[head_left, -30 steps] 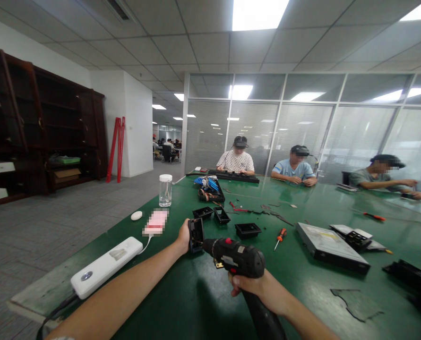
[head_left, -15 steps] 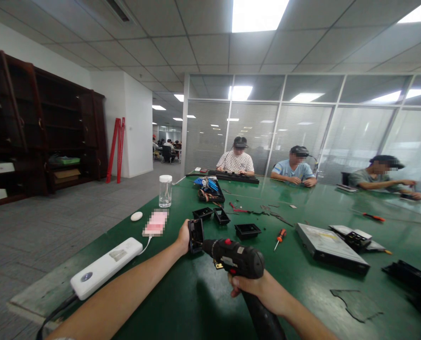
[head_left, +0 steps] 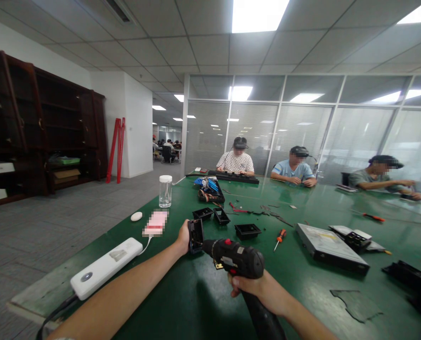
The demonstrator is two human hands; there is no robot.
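Observation:
My left hand (head_left: 184, 238) grips a small black plastic housing (head_left: 196, 232) by its left side, its hollow face turned toward the drill. In my right hand (head_left: 254, 285) is a black cordless drill (head_left: 236, 257) with red buttons, the fingers wrapped round its handle. The drill's nose points left into the housing; whether the bit touches a screw cannot be made out. Just beyond lie more black housings: one (head_left: 202, 213) behind the held piece, another (head_left: 221, 216) beside it, and a third (head_left: 247, 231) farther right.
A white power strip (head_left: 107, 267), a pink phone (head_left: 156, 223) and a clear jar (head_left: 165, 192) stand left. To the right lie an orange screwdriver (head_left: 280, 238), a silver disc drive (head_left: 330, 248) and black parts (head_left: 412, 278). A tool tray (head_left: 210, 190) sits farther back. Several people work across the green table (head_left: 167, 302).

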